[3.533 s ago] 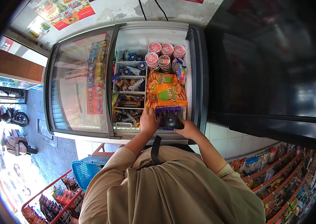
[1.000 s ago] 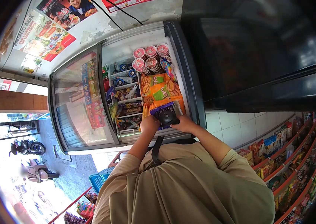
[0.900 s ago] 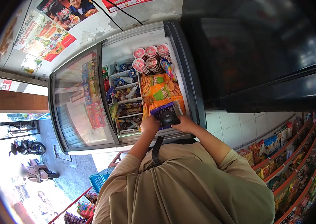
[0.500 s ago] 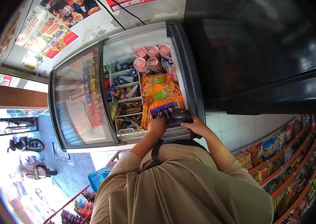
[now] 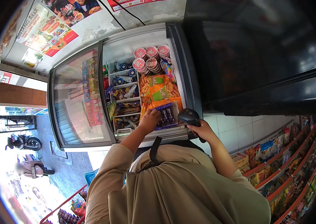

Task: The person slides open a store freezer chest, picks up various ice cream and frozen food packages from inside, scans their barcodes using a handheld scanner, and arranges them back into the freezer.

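Inside the open half of the chest freezer, a purple box of wrapped bars [image 5: 168, 116] lies at the near right, in front of orange snack bags [image 5: 161, 89]. My left hand [image 5: 151, 120] is at the box's left edge, fingers bent and closed against it; its fingertips are partly hidden. My right hand [image 5: 205, 131] grips a black barcode scanner [image 5: 189, 116] by the handle. The scanner's head is above the freezer's near right rim, just right of the box and apart from it.
Pink-lidded cups [image 5: 151, 56] are stacked at the freezer's back. Dividers separate wrapped ice creams [image 5: 126, 90] on the left. A sliding glass lid [image 5: 77, 100] covers the left half. Snack shelves [image 5: 277, 168] stand at the right; parked motorbikes [image 5: 25, 142] are outside at left.
The scanner has moved right, away from above the purple box, uncovering more of the bars. My left hand has shifted slightly left and up to the box's left edge.
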Motion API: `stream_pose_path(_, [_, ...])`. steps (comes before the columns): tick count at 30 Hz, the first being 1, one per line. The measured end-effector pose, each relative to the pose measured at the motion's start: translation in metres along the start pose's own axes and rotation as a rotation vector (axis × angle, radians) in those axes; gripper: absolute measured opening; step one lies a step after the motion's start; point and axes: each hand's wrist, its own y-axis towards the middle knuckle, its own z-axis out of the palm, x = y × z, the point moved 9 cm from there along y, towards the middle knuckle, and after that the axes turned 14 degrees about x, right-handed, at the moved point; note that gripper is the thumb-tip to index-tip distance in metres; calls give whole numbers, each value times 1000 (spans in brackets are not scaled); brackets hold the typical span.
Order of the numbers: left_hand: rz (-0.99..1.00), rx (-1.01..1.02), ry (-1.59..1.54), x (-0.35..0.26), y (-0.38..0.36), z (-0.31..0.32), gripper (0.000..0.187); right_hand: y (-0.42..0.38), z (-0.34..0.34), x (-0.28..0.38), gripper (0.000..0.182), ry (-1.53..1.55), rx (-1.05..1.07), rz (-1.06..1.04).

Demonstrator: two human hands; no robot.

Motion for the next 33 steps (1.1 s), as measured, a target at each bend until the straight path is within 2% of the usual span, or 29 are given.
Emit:
stream_pose_path(3, [-5, 19, -29, 1, -1, 2, 34, 1, 0, -1, 19, -2, -2, -23])
stream_pose_path(5, [-64, -155, -57, 5, -11, -7, 40, 0, 1, 3, 19, -2, -13, -48])
stream_pose_path(6, [-69, -156, -57, 3, -14, -11, 40, 1, 2, 4, 19, -5, -9, -48])
stream_pose_path(8, [-127, -151, -309, 8, -24, -18, 42, 3, 6, 5, 20, -2, -2, -42])
stream_pose_path(9, [-130, -153, -310, 4, -28, -20, 42, 5, 8, 6, 20, -5, -1, -43])
stream_pose_path(11, [-244, -290, -763, 17, -45, -19, 47, 14, 17, 14, 25, -61, -5, -154])
stream_pose_path(12, [-244, -291, -764, 13, -47, -21, 47, 20, 24, 14, 25, -63, -4, -153])
stream_pose_path(14, [-12, -335, -1881, 2, -45, 1, 57, 28, 47, 35, 33, -266, 10, -354])
stream_pose_path(15, [-20, -345, -1886, 0, -49, 0, 57, 35, 57, 37, 33, -273, 21, -352])
stream_pose_path(17, [189, -278, -2355, -16, -50, 1, 74, 49, 97, 44, 53, -279, 277, -384])
stream_pose_path(18, [235, -160, -2415, -20, -49, 16, 83, 51, 108, 50, 53, -287, 285, -385])
stream_pose_path(19, [237, -176, -2415, -18, -52, 19, 83, 49, 124, 62, 53, -393, 319, -425])
stream_pose_path(21, [333, -296, -2510, -11, -59, 17, 84, 46, 140, 80, 53, -513, 362, -467])
stream_pose_path(23, [324, -345, -2513, -5, -72, 18, 83, 54, 157, 81, 53, -630, 549, -352])
stream_pose_path(25, [341, -504, -2557, 5, -85, 21, 76, 58, 161, 97, 50, -692, 515, -328])
stream_pose_path(26, [314, -592, -2523, 11, -89, 24, 76, 60, 161, 103, 46, -791, 498, -291])
stream_pose_path(30, [311, -584, -2633, 19, -92, 30, 75, 75, 175, 124, 38, -951, 497, -281])
stream_pose_path(32, [106, -700, -2628, 29, -100, 21, 71, 79, 181, 135, 31, -1034, 461, -357])
stream_pose_path(33, [108, -710, -2632, 32, -104, 28, 71, 82, 181, 136, 31, -1041, 466, -354])
